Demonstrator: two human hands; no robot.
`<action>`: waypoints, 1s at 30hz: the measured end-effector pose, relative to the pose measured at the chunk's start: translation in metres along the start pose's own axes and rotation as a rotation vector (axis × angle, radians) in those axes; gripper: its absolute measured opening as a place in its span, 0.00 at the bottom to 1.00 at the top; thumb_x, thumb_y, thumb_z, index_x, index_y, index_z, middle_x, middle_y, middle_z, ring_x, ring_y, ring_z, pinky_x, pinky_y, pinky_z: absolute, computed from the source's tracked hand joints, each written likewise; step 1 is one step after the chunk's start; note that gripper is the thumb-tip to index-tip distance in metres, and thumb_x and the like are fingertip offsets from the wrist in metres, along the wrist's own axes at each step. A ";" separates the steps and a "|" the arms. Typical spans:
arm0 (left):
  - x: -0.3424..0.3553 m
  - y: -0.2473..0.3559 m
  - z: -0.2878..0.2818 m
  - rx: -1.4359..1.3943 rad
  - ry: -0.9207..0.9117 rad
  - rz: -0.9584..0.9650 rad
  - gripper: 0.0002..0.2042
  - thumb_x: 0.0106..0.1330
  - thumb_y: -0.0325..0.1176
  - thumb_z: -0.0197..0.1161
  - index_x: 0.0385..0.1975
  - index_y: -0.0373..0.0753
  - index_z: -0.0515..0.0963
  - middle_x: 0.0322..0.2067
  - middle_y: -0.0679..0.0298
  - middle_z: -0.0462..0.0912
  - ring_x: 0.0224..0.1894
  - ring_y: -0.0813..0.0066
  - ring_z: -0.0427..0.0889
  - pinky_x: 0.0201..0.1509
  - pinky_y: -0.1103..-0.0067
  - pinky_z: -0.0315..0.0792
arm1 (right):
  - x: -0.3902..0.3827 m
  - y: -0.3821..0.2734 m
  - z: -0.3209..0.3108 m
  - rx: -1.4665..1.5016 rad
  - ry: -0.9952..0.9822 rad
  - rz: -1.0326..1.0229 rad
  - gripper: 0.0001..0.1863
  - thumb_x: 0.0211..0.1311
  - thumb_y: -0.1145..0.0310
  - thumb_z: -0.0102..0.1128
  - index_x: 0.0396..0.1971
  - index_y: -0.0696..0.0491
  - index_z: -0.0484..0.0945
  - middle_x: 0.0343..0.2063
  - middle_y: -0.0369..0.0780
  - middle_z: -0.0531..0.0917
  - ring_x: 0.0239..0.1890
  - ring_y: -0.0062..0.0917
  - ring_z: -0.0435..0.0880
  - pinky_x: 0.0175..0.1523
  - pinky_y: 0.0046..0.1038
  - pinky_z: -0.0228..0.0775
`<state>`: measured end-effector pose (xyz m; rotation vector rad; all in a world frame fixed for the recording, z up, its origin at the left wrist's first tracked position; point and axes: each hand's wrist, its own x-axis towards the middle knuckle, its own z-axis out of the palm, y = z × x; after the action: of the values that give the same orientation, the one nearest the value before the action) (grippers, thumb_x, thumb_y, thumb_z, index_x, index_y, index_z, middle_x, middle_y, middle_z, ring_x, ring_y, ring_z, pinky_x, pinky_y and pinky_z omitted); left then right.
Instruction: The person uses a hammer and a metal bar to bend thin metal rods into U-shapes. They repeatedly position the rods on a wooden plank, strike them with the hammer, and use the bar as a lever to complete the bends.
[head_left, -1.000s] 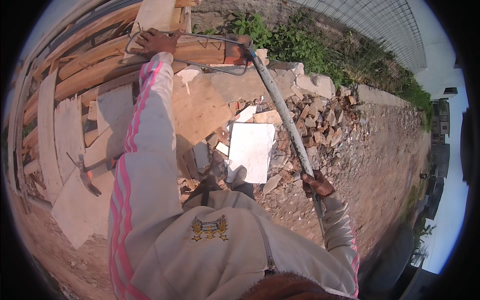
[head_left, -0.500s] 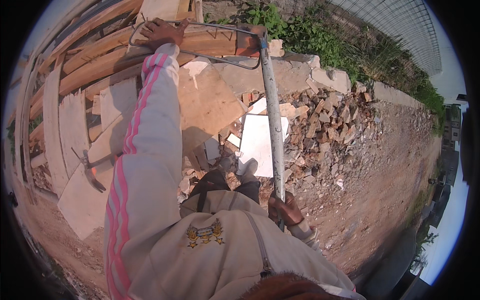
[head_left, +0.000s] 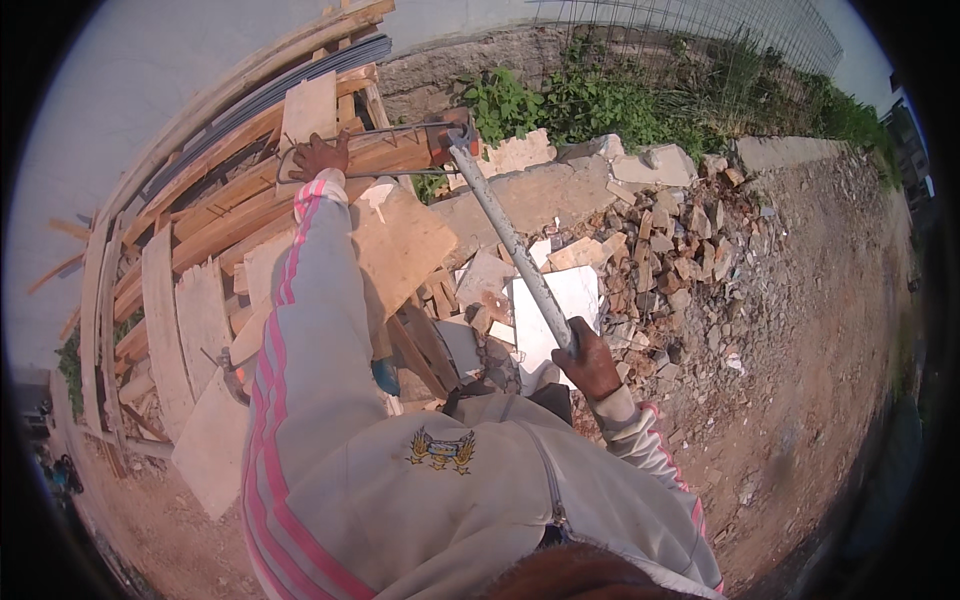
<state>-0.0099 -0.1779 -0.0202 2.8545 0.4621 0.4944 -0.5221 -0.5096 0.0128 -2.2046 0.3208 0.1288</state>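
My left hand (head_left: 318, 155) lies with fingers spread at the far left end of a bent steel rod (head_left: 400, 128), pressing on it over a timber beam (head_left: 388, 152). The rod reaches right to the beam's end, where a reddish-brown block (head_left: 440, 143) sits. A long, worn, whitish metal pipe (head_left: 512, 240) slants from that end toward me, its far tip against the rod; the exact joint is hard to make out. My right hand (head_left: 590, 362) is wrapped round the pipe's near end. A claw hammer (head_left: 232, 378) rests on boards beside my left sleeve, partly hidden.
Planks and beams (head_left: 170, 320) are stacked at left, with a plywood sheet (head_left: 405, 240) nearer the middle. Broken brick rubble (head_left: 680, 250) and a white panel (head_left: 548, 300) lie at centre right. Plants (head_left: 600, 100) and wire mesh (head_left: 700, 30) stand at the back.
The near end of the pipe has swung to the right and away from my body, with my right hand on it. My left hand stays on the rod. The view has shifted.
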 end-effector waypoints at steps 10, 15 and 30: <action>-0.104 0.037 -0.077 -0.356 -0.217 0.776 0.31 0.65 0.55 0.62 0.60 0.39 0.74 0.57 0.46 0.77 0.58 0.46 0.77 0.63 0.60 0.70 | -0.006 -0.013 -0.093 0.671 0.019 0.018 0.17 0.61 0.64 0.71 0.39 0.58 0.73 0.20 0.34 0.75 0.15 0.17 0.72 0.19 0.21 0.64; -0.166 0.102 -0.090 -0.175 -0.410 0.742 0.34 0.61 0.57 0.66 0.61 0.38 0.72 0.55 0.45 0.79 0.55 0.48 0.79 0.60 0.59 0.72 | 0.041 0.040 -0.105 0.640 0.095 0.049 0.16 0.60 0.61 0.74 0.33 0.54 0.75 0.17 0.33 0.75 0.16 0.17 0.72 0.22 0.23 0.65; -0.198 0.157 -0.058 -0.221 -0.120 0.467 0.22 0.62 0.46 0.65 0.52 0.41 0.73 0.30 0.53 0.84 0.32 0.48 0.84 0.36 0.57 0.76 | 0.242 0.132 -0.142 0.492 -0.229 0.111 0.14 0.59 0.66 0.70 0.21 0.53 0.73 0.14 0.31 0.72 0.14 0.14 0.69 0.19 0.24 0.59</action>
<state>-0.1657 -0.3818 0.0151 2.7427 -0.2729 0.4115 -0.3292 -0.7436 -0.0515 -1.6672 0.3083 0.3251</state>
